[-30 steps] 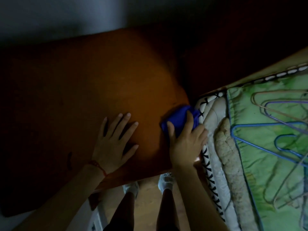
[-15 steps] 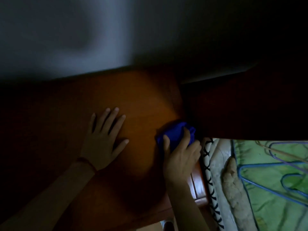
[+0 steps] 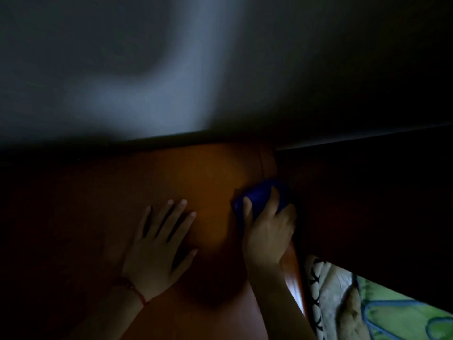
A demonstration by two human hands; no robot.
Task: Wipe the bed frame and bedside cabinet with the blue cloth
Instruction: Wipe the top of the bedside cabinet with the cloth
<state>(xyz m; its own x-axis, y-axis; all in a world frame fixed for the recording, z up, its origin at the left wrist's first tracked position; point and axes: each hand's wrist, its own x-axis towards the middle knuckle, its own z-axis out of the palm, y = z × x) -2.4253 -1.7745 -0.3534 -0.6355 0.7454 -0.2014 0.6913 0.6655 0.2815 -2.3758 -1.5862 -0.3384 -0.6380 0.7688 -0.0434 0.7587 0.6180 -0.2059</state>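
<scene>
The scene is dim. My right hand (image 3: 268,233) presses a bunched blue cloth (image 3: 258,196) onto the orange-brown top of the bedside cabinet (image 3: 201,185), near its right edge beside the dark bed headboard (image 3: 362,204). Thumb and fingers wrap over the cloth. Flat on the cabinet top to the left lies my left hand (image 3: 159,246), fingers spread, holding nothing, with a red string on the wrist.
A grey wall (image 3: 171,69) rises behind the cabinet. At the lower right is the bed with a black-and-white edged mattress (image 3: 316,285), green bedding (image 3: 402,315) and a blue hanger (image 3: 382,305).
The view has tilted up toward the wall, so legs and floor are out of sight. My right hand has pushed the cloth farther back along the cabinet's right edge. The left hand stays flat.
</scene>
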